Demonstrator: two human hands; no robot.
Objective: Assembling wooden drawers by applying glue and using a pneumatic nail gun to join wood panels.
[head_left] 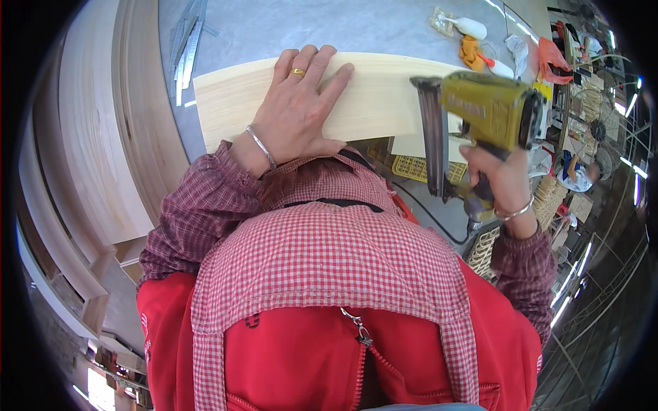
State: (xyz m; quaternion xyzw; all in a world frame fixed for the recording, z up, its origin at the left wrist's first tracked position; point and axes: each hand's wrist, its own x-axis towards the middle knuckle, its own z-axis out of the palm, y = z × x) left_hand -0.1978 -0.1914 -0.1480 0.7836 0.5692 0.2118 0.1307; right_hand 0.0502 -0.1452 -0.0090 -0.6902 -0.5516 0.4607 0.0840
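Note:
A pale wooden board (384, 89) lies across the grey worktable in front of me. My left hand (299, 103) spans it, fingers bent over its far edge and thumb at its near edge, gripping it. A ring and a bracelet show on this hand. At the right, my right hand (504, 175) is wrapped round the handle of a yellow-green nail gun (483, 109). The gun's long dark magazine hangs on its left side, by the board's right part. Motion blurs the tool slightly, and I cannot tell whether its nose touches the wood.
Long metal strips (186, 51) lie on the worktable (274, 27) at far left. White glue bottles (469, 27) and an orange cloth (471, 53) are at far right. Large wooden panels (89, 116) stand at my left. A yellow basket (411, 168) and a dark hose (435, 222) sit below.

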